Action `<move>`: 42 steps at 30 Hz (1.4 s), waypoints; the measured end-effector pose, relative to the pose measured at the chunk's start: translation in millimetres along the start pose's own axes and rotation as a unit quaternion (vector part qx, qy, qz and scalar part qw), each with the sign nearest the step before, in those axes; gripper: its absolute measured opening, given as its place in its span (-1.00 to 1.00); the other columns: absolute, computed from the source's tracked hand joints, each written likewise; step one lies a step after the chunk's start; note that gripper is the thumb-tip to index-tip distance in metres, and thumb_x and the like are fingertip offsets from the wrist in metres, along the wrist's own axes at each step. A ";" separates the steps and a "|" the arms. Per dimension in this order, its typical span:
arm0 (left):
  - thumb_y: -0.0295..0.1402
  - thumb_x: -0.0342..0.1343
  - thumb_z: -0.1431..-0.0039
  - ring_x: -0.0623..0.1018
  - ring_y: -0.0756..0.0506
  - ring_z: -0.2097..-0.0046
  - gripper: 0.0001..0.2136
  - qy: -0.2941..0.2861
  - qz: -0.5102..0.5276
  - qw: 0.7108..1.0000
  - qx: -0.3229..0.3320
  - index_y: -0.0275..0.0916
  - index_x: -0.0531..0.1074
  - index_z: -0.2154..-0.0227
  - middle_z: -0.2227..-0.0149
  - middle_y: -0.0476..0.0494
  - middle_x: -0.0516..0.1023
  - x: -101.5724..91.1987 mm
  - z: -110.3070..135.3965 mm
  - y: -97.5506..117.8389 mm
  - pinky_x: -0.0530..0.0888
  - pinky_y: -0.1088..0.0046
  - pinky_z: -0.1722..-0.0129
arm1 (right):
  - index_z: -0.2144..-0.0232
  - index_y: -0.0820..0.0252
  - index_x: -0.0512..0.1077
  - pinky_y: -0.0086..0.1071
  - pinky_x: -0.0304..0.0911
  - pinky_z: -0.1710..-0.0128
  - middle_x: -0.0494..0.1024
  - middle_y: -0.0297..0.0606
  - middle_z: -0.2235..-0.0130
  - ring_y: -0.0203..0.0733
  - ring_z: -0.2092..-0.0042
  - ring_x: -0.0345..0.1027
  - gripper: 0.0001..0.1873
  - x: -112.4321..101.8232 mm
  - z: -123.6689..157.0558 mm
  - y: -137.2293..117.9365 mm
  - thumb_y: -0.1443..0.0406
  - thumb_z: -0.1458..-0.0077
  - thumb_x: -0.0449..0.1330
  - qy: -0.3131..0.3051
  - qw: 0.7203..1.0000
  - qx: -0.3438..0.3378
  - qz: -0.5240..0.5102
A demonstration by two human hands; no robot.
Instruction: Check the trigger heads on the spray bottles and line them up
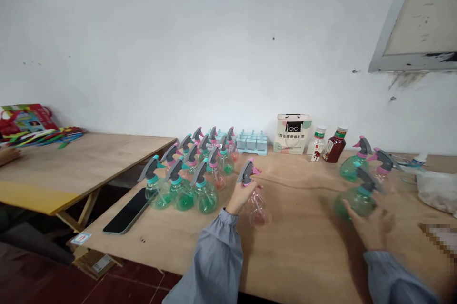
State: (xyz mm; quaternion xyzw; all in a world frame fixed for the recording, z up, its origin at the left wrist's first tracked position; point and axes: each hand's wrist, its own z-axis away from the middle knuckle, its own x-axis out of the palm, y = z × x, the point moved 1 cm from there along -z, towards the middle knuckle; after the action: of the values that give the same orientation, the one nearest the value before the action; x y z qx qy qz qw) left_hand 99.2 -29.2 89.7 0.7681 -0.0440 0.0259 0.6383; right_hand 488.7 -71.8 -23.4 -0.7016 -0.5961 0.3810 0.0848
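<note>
My left hand (pixel 241 196) is closed around the neck of a pink spray bottle (pixel 259 211) near the middle of the table. That bottle has a grey and pink trigger head and leans a little. On the right, my right hand (pixel 373 223), blurred by motion, grips a green spray bottle (pixel 353 201) with a grey and teal head. Behind it are another green spray bottle (pixel 350 167) and a pink spray bottle (pixel 383 166). Left of my left hand, several green and pink bottles stand grouped in rows, with a green spray bottle (pixel 206 198) at the front.
A phone (pixel 127 212) lies at the table's left edge. Along the wall stand a pale blue mould tray (pixel 252 144), a paper bag (pixel 293 135), a clear bottle (pixel 317 144) and a dark red bottle (pixel 335 146). A plastic bag (pixel 437 192) sits far right. Another table (pixel 89 158) adjoins left.
</note>
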 end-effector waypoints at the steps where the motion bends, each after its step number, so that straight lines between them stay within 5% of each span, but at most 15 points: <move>1: -0.35 0.21 0.17 0.53 -0.05 0.37 -0.90 -0.007 0.009 1.000 0.003 -0.25 0.44 0.63 0.49 -0.10 0.54 0.4 -0.7 1.3 0.47 0.46 0.34 | -0.07 0.35 0.31 0.10 0.16 0.12 0.34 0.12 0.15 0.33 0.05 0.23 0.00 2.3 11.5 -17.1 -0.34 0.13 0.09 -0.023 0.999 -0.023 -0.016; 6: -0.34 0.27 0.19 0.56 -0.06 0.38 -0.87 -0.004 0.027 0.999 0.026 -0.26 0.46 0.58 0.51 -0.09 0.55 4.4 -3.9 5.0 0.52 0.44 0.34 | -0.01 0.34 0.36 0.08 0.19 0.07 0.32 -0.04 0.21 0.19 0.11 0.20 0.07 12.1 47.7 -90.6 -0.44 0.20 0.05 -0.116 0.979 -0.078 -0.146; 10: -0.30 0.26 0.16 0.54 -0.01 0.45 -0.82 0.004 0.055 0.997 0.048 -0.26 0.47 0.47 0.43 -0.05 0.57 8.5 -2.1 2.6 0.52 0.43 0.36 | -0.05 0.32 0.35 0.09 0.20 0.03 0.29 -0.06 0.19 0.16 0.09 0.20 0.07 11.6 59.7 -114.3 -0.43 0.18 0.05 -0.139 0.971 -0.069 -0.183; 16: -0.36 0.25 0.18 0.52 -0.01 0.40 -0.84 -0.042 0.015 0.998 0.043 -0.22 0.47 0.44 0.45 -0.03 0.56 7.5 1.2 -0.4 0.51 0.45 0.33 | -0.14 0.25 0.28 0.05 0.21 -0.04 0.27 -0.08 0.11 0.15 0.01 0.23 0.04 5.9 68.2 -114.8 -0.35 0.17 0.17 -0.163 0.955 -0.046 -0.242; 23: -0.22 0.23 0.14 0.53 -0.03 0.48 -0.79 0.034 0.067 0.996 0.055 -0.25 0.45 0.48 0.48 -0.05 0.55 15.1 -3.0 -6.4 0.50 0.42 0.38 | -0.17 0.23 0.25 0.04 0.15 -0.14 0.28 -0.04 0.01 0.14 -0.10 0.21 -0.02 6.9 68.5 -108.1 -0.28 0.12 0.22 -0.170 0.944 -0.051 -0.280; 29: -0.27 0.27 0.16 0.57 -0.07 0.45 -0.79 -0.029 0.022 0.999 0.014 -0.24 0.37 0.64 0.57 -0.05 0.50 19.0 6.1 -5.0 0.49 0.45 0.40 | -0.18 0.21 0.23 0.05 0.14 -0.16 0.28 -0.05 0.00 0.15 -0.12 0.20 -0.02 7.7 69.7 -104.8 -0.27 0.12 0.22 -0.168 0.944 -0.049 -0.281; 35: -0.18 0.26 0.14 0.57 -0.06 0.44 -0.76 -0.013 0.029 0.998 0.047 -0.22 0.45 0.45 0.46 -0.02 0.54 16.1 8.0 0.8 0.49 0.43 0.40 | -0.18 0.20 0.23 0.06 0.14 -0.16 0.28 -0.04 -0.01 0.15 -0.12 0.21 -0.03 8.2 70.1 -104.2 -0.27 0.11 0.22 -0.164 0.945 -0.057 -0.279; 42: -0.15 0.31 0.16 0.58 -0.08 0.39 -0.72 -0.067 0.005 0.998 0.011 -0.25 0.43 0.50 0.49 -0.06 0.54 11.6 8.8 -4.8 0.48 0.40 0.29 | -0.18 0.20 0.23 0.05 0.14 -0.17 0.26 -0.06 0.00 0.14 -0.11 0.21 -0.01 6.5 69.6 -104.7 -0.27 0.13 0.23 -0.177 0.942 -0.039 -0.282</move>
State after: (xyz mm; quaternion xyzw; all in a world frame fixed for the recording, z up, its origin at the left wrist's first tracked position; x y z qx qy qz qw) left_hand 111.0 -37.4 84.5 0.7751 -0.0897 -0.0219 0.6251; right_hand 363.6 -60.6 -14.6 -0.4286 -0.7895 0.4359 0.0545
